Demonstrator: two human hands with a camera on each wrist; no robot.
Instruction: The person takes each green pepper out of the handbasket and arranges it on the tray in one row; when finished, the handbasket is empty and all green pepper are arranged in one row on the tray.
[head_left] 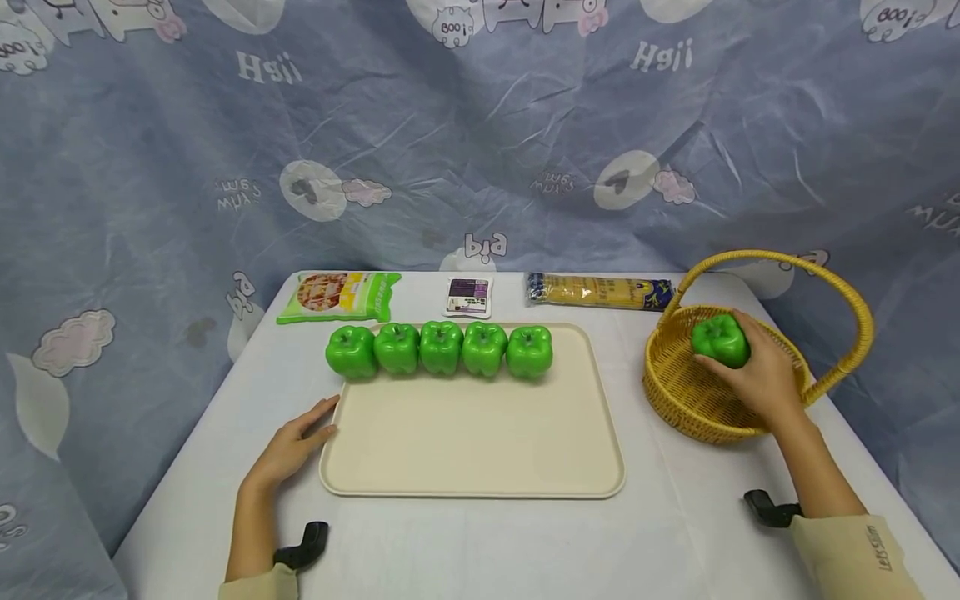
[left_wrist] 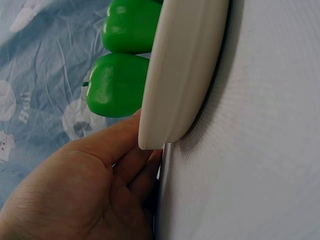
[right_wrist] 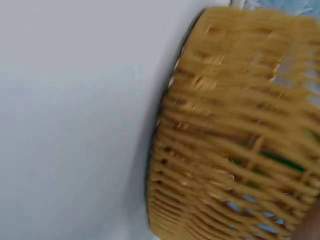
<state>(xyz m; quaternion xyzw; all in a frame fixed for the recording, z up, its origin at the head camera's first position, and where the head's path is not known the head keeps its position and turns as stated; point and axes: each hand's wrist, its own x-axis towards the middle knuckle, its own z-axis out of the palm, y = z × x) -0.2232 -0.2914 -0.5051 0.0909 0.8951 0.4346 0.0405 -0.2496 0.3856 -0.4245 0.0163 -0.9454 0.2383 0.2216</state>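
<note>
My right hand (head_left: 767, 375) grips a green bell pepper (head_left: 720, 340) between thumb and fingers, within the opening of a yellow wicker basket (head_left: 678, 404) with a tall handle. The basket wall (right_wrist: 225, 125) fills much of the right wrist view, and specks of green show through its weave. At the left end of a cream tray (head_left: 472, 442), my left hand (head_left: 288, 450) touches the rim with extended fingers. The left wrist view shows this hand (left_wrist: 75, 185) against the tray's edge (left_wrist: 175, 90). Several green bell peppers (head_left: 441, 348) stand in a row along the tray's far side.
Behind the tray lie a green food packet (head_left: 337, 297), a small white and purple packet (head_left: 468, 297) and a long yellow noodle packet (head_left: 600, 292). White cloth (head_left: 487, 550) covers the table. A patterned blue-grey curtain (head_left: 450, 142) hangs behind it.
</note>
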